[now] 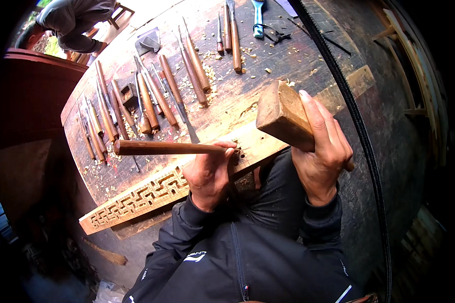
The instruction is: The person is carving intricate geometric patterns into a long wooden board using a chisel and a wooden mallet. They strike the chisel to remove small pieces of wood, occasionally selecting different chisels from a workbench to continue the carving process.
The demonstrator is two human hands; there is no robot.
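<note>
The left hand (207, 174) has its fingers clamped round a long brown-handled chisel (162, 147), held level above a pale carved fretwork plank (136, 199) on the dark tabletop (247, 86). The right hand (321, 151) grips a blocky, worn wooden mallet (283, 113) raised just beside it.

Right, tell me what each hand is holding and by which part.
The left hand grips a chisel near the blade end of its wooden handle. The right hand holds a wooden mallet by its handle, close under the block head.
</note>
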